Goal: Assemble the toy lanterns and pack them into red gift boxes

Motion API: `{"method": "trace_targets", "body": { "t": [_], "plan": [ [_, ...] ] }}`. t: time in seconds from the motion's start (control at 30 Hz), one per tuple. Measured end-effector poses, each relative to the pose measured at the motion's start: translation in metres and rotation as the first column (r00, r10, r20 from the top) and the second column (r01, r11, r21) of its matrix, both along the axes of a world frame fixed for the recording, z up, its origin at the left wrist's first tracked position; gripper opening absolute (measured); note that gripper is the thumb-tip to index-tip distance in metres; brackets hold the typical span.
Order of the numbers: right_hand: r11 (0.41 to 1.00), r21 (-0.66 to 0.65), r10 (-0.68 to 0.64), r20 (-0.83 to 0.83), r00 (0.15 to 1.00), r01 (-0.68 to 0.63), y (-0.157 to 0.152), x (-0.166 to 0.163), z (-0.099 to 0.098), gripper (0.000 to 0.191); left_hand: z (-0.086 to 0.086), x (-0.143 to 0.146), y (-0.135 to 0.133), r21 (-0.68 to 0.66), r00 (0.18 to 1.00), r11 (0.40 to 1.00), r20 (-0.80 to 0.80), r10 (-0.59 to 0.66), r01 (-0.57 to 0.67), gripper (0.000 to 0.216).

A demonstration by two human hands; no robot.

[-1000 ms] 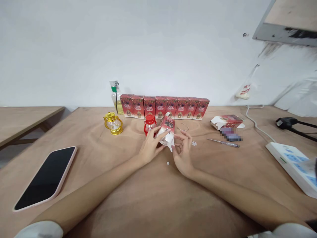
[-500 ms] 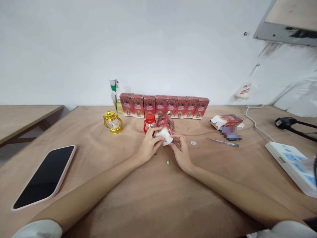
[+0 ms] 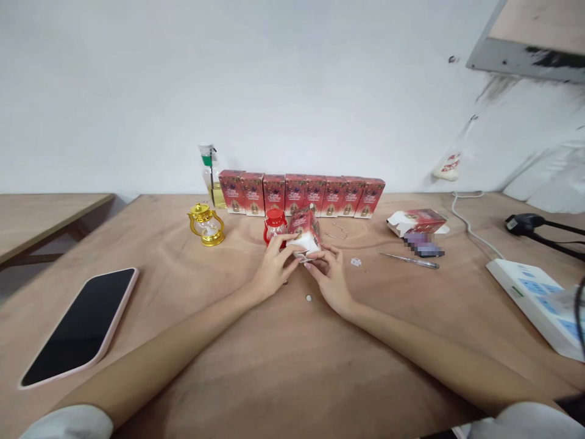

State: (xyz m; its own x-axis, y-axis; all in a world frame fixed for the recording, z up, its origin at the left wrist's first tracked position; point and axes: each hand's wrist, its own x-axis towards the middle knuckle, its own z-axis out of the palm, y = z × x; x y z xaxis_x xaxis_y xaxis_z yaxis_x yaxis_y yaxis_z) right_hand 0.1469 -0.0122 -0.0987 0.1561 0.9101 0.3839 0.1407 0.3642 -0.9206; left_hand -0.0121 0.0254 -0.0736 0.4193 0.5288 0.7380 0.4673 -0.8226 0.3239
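A small red printed box (image 3: pixel 305 230) with a white end is held between both hands at the middle of the wooden table (image 3: pixel 283 366). My left hand (image 3: pixel 273 270) grips its left side, fingers wrapped round it. My right hand (image 3: pixel 329 277) pinches the white flap at its near end. Just behind the box stands a small red lantern (image 3: pixel 273 224), partly hidden by my left fingers. A tiny white piece (image 3: pixel 309 298) lies on the table below my hands.
A row of several red boxes (image 3: pixel 301 195) lines the back, with a bottle (image 3: pixel 211 177) at its left end. A gold lantern (image 3: pixel 204 224), a phone (image 3: pixel 80 326), an opened box (image 3: pixel 417 221), a screwdriver (image 3: pixel 410 261) and a power strip (image 3: pixel 539 302) lie around.
The box has been turned and its white flaps folded in; my right hand moved from apart onto the box's near end. Both hands shifted slightly away from me.
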Motion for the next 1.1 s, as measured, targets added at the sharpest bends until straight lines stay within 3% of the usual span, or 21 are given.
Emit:
{"method": "trace_targets", "body": {
  "t": [0.2,0.43,0.73,0.87,1.1],
  "plan": [
    [1.0,-0.024,-0.006,0.049,0.999,0.007,0.002,0.001,-0.001,0.016,-0.002,0.0,0.001,-0.02,0.999,1.0,0.041,-0.011,0.012,0.029],
    [0.999,0.019,-0.043,0.081,0.996,0.041,-0.002,0.001,0.007,0.022,0.001,0.004,-0.006,-0.161,0.965,0.984,0.26,-0.032,0.076,0.05],
    [0.989,0.107,-0.11,0.074,0.991,0.102,-0.01,-0.001,0.017,0.023,0.006,0.002,-0.007,-0.013,0.996,1.0,0.088,-0.026,0.028,0.059],
    [0.98,0.178,-0.12,0.155,0.98,0.092,-0.015,-0.001,0.019,0.022,0.003,0.002,-0.003,-0.096,0.999,0.995,0.049,0.022,-0.017,0.073],
    [0.99,0.126,-0.069,0.093,0.993,0.057,-0.014,-0.003,0.018,0.02,-0.003,0.001,0.003,-0.137,1.0,0.991,0.02,0.003,0.0,0.077]
  ]
}}
